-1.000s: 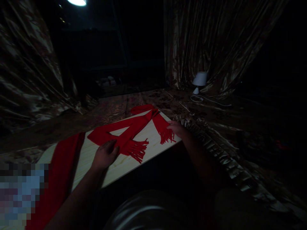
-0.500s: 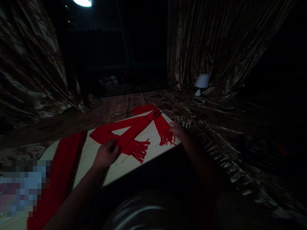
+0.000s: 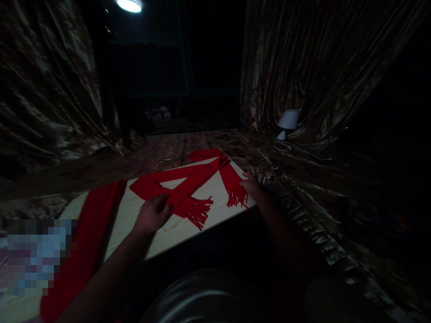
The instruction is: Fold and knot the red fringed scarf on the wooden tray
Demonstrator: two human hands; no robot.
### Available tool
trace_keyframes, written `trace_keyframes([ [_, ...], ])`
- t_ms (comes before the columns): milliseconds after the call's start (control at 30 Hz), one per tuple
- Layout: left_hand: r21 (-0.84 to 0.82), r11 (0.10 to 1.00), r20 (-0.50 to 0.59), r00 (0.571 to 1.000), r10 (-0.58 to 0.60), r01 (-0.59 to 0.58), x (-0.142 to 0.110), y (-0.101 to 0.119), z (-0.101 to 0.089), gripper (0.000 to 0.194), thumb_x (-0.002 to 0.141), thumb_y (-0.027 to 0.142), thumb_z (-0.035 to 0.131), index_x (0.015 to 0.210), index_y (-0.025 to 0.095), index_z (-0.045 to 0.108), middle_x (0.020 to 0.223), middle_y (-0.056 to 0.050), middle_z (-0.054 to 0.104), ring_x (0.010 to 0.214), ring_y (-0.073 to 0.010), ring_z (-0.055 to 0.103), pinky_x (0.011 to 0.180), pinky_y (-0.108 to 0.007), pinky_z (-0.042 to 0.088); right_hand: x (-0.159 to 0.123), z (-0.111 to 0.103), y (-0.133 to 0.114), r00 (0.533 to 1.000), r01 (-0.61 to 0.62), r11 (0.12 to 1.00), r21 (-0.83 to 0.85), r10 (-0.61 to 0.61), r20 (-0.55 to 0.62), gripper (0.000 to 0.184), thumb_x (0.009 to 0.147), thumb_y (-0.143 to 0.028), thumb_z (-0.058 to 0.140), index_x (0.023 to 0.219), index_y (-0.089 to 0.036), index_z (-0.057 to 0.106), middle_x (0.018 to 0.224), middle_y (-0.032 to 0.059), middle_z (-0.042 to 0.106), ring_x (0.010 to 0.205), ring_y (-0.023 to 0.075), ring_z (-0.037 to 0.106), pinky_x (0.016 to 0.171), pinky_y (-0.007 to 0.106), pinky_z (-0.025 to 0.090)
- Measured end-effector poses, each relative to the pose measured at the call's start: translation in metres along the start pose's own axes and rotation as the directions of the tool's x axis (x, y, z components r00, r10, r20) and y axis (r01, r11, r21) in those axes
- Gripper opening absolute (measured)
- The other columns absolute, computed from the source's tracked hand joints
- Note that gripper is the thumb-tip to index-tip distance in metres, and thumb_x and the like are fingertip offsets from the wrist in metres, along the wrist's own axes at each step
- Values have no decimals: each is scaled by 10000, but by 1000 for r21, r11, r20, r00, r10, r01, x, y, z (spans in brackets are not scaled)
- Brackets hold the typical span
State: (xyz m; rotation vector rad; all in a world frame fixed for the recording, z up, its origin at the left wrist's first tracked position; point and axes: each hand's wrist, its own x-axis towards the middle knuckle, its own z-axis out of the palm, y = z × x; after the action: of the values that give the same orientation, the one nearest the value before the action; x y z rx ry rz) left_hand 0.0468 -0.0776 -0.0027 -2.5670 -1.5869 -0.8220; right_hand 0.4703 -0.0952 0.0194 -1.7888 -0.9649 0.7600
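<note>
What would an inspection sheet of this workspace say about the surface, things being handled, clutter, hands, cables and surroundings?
Surface: pale wood-grained board, dimly lit.
Things handled: red scarf, looped, two fringed ends showing.
Clutter: wide red cloth across the board's left part; the lower left is pixelated.
Hands: left hand rests on the scarf, thumb apart; right hand is at the fringed end by the board's right edge, grip unclear.
Cables: white cable beside the white lamp; whether plugged in cannot be told.
Surroundings: patterned curtains, patterned floor covering, bright light at the top; much is too dark to read.
</note>
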Motion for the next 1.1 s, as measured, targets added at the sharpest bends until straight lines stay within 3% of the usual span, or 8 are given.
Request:
trace_keyframes([
  [100, -11, 1000, 4, 1000, 8, -8, 0, 1, -1, 522, 937, 506, 461, 1274, 161, 662, 1261, -128, 704, 1178, -285, 651, 1048, -404, 498, -2, -1, -1, 1000, 2, 1000, 16, -3, 23, 856, 610, -134, 732, 1423, -143, 465, 1105, 81, 706, 838, 194, 697, 762, 306, 562],
  [333, -2, 1000, 16, 1000, 0, 0, 0, 1, -2, 531, 944, 497, 458, 1290, 145, 654, 1273, -135, 697, 1194, -294, 642, 1057, -420, 489, -7, -3, -7, 989, 11, 1000, 23, -14, 147, 1063, 563, -33, 643, 1557, -105, 275, 1087, 104, 716, 753, 190, 685, 648, 282, 550],
  [533, -5, 1000, -1, 1000, 2, -2, 0, -1, 0, 531, 944, 505, 455, 1288, 153, 655, 1260, -134, 701, 1183, -298, 647, 1060, -433, 489, -11, 1, -5, 958, 47, 978, 204, -102, 267, 1221, 500, -20, 588, 1608, -169, 94, 1188, 108, 714, 775, 198, 706, 619, 281, 569],
  [733, -9, 1000, -7, 1000, -5, 5, -1, -2, 1, 536, 940, 518, 456, 1292, 165, 654, 1275, -134, 696, 1193, -300, 639, 1065, -442, 486, -24, 2, -11, 908, 39, 916, 400, -199, 368, 1314, 491, -28, 610, 1618, -231, -34, 1395, 130, 615, 982, 231, 718, 728, 316, 601],
  [867, -24, 1000, -15, 1000, 4, -4, 0, -1, 0, 525, 937, 513, 463, 1283, 170, 661, 1261, -128, 704, 1183, -292, 646, 1058, -427, 491, -27, -5, -12, 884, 114, 946, 303, -235, 404, 1234, 519, -41, 680, 1612, -271, 157, 1450, 110, 574, 1032, 244, 706, 788, 340, 607],
  [933, -27, 1000, -13, 1000, -4, 3, 0, -1, 0, 527, 934, 509, 465, 1279, 165, 665, 1256, -131, 706, 1180, -293, 647, 1054, -424, 494, -23, -10, -12, 900, 155, 973, 173, -212, 381, 1130, 547, -66, 735, 1574, -252, 302, 1422, 117, 595, 1029, 252, 705, 819, 356, 602],
  [1033, -24, 1000, -13, 1000, -13, 12, 0, -1, 0, 531, 932, 511, 464, 1284, 168, 665, 1266, -132, 702, 1192, -298, 641, 1056, -432, 491, -14, -14, -10, 969, 170, 980, -99, -148, 199, 871, 639, -160, 770, 1464, -171, 491, 1274, 139, 680, 1010, 264, 705, 885, 400, 576],
  [1100, -22, 1000, -15, 1000, -14, 14, 0, -2, 1, 529, 931, 515, 462, 1286, 179, 666, 1274, -126, 699, 1197, -297, 639, 1059, -437, 490, -9, -15, -9, 978, 207, 949, -240, -203, 38, 658, 721, -209, 721, 1364, -152, 591, 1224, 134, 701, 1049, 261, 691, 946, 406, 545],
])
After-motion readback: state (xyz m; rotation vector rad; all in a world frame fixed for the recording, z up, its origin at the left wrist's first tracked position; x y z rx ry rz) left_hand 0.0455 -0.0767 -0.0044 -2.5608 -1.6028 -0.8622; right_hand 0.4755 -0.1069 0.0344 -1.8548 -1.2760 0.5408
